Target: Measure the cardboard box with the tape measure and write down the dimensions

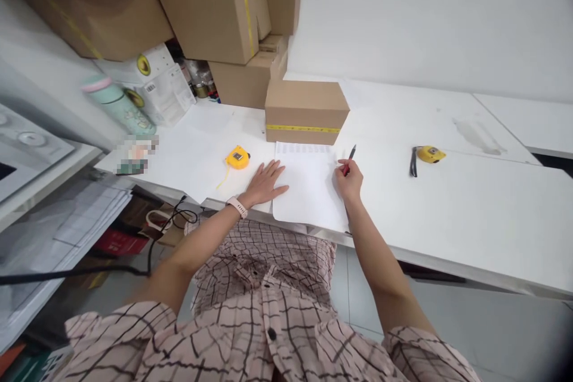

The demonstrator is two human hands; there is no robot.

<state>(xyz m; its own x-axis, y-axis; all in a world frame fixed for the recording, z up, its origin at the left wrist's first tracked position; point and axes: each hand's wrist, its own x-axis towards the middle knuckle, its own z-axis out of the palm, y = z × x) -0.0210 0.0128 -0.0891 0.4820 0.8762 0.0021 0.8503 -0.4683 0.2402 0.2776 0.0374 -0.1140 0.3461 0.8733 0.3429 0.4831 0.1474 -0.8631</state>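
Observation:
A sheet of paper (308, 191) lies at the front edge of the white table, with a printed block along its far end. Flat on the paper's left border and the tabletop rests my left hand (263, 184), its fingers spread. My right hand (349, 180) grips a red and black pen (352, 153) over the sheet's right side; the pen's writing tip is hidden. Just beyond the paper stands a closed cardboard box (307, 96) with a yellow strip along its front. A yellow tape measure (237, 157) sits left of my left hand, a bit of its tape pulled out.
Another yellow tape measure (431, 154) with a black strap lies to the right on the table (470, 209). Cardboard boxes (206, 21) are stacked at the back left. A mint green bottle (119, 104) stands near white cartons (163, 92). A black cable (152, 250) hangs at lower left.

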